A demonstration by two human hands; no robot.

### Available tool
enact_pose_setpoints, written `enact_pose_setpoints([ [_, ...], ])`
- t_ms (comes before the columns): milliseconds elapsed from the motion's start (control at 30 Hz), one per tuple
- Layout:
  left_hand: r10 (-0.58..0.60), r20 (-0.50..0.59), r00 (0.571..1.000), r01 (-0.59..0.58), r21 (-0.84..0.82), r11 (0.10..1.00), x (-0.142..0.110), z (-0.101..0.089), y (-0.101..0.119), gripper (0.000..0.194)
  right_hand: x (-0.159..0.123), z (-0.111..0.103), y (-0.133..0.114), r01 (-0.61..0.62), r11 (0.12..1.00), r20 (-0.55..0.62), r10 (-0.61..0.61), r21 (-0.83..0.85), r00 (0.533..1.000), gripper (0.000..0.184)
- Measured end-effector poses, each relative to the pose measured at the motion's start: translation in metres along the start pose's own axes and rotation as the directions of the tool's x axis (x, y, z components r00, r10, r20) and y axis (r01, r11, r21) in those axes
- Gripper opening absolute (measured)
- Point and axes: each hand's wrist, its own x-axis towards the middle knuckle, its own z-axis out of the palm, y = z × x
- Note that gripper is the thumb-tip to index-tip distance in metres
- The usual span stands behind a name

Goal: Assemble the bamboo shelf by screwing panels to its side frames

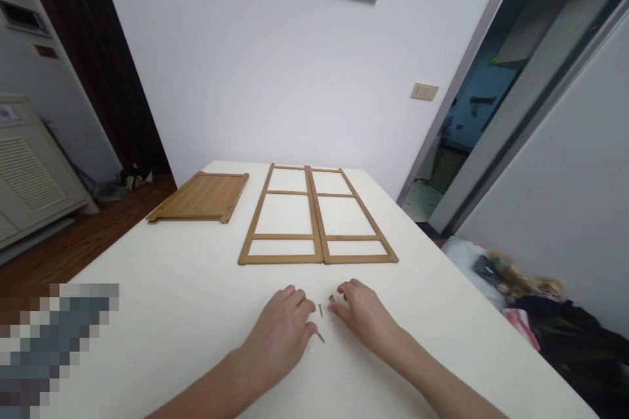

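Pale, smooth tabletop (pixel 167 294) seen beneath both hands. Three small metal screws are noted about the fingers: one slim screw (pixel 320 309) is laid between the two hands, near the left index finger; a second screw (pixel 321 337) is seen at the left thumb, its shank slanted outward; a third screw (pixel 331 299) is seen at the right thumb and index finger. Beyond the fingers, a pair of brown wooden frames (pixel 314 222) is laid flat side by side, each divided by crossbars into three openings. Farther off, left of the fingers, a brown slatted-looking wooden panel (pixel 204 198) is set down.

The left hand (pixel 285 317) is curled, a narrow gap left between thumb and index finger; one end of its screw is hidden, and whether it is gripped cannot be told. The right hand (pixel 368 314) is likewise narrowly parted; its grip cannot be made out. Both forearms are cut off below. Far left, a louvred cabinet (pixel 34 170) is seen, its contents hidden.
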Motion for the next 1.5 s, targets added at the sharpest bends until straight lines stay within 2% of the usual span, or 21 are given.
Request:
enact_pose_setpoints([
  [133, 0.093, 0.182, 0.979, -0.108, 0.079, 0.991, 0.019, 0.002, 0.010, 0.010, 0.010, 0.007, -0.008, -0.015, 0.999, 0.078, 0.018, -0.041, 0.997, 0.020],
  [233, 0.111, 0.249, 0.962, -0.142, 0.112, 0.983, 0.025, 0.010, 0.007, 0.007, 0.013, 0.003, -0.005, 0.027, 0.999, 0.082, -0.025, -0.022, 0.996, 0.022],
  [433, 0.158, 0.251, 0.955, -0.182, 0.077, 0.980, 0.028, 0.016, 0.002, 0.014, 0.004, -0.005, 0.006, 0.066, 0.998, 0.170, -0.066, 0.004, 0.983, 0.017],
  [567, 0.202, 0.229, 0.952, -0.233, 0.121, 0.965, 0.031, 0.014, 0.005, 0.017, -0.004, -0.006, 0.007, 0.096, 0.993, 0.159, -0.084, -0.063, 0.984, 0.019],
  [733, 0.135, 0.168, 0.976, -0.155, 0.110, 0.982, 0.045, 0.008, -0.003, 0.018, -0.011, -0.009, 0.004, 0.075, 0.992, 0.207, -0.052, -0.104, 0.977, 0.017],
  [933, 0.103, 0.272, 0.957, -0.117, 0.036, 0.992, 0.059, 0.007, -0.014, 0.018, -0.016, -0.007, 0.003, 0.055, 0.988, 0.151, -0.033, -0.142, 0.988, 0.021],
  [1133, 0.128, 0.321, 0.938, -0.174, 0.119, 0.977, 0.067, 0.003, -0.008, 0.019, -0.020, -0.004, 0.009, 0.067, 0.991, 0.149, -0.050, -0.112, 0.988, 0.017],
  [1333, 0.183, 0.373, 0.910, -0.293, 0.264, 0.919, 0.075, 0.003, 0.002, 0.012, -0.023, -0.002, 0.009, 0.081, 0.992, 0.120, -0.069, -0.100, 0.990, 0.016],
  [1400, 0.165, 0.334, 0.928, -0.256, 0.250, 0.934, 0.070, -0.004, 0.002, 0.013, -0.024, -0.001, 0.006, 0.078, 0.994, 0.125, -0.069, -0.073, 0.990, 0.016],
  [1500, 0.064, 0.227, 0.972, -0.093, 0.120, 0.988, 0.050, -0.019, -0.007, 0.020, -0.024, 0.001, -0.002, 0.089, 0.996, 0.133, -0.090, 0.013, 0.987, 0.015],
])
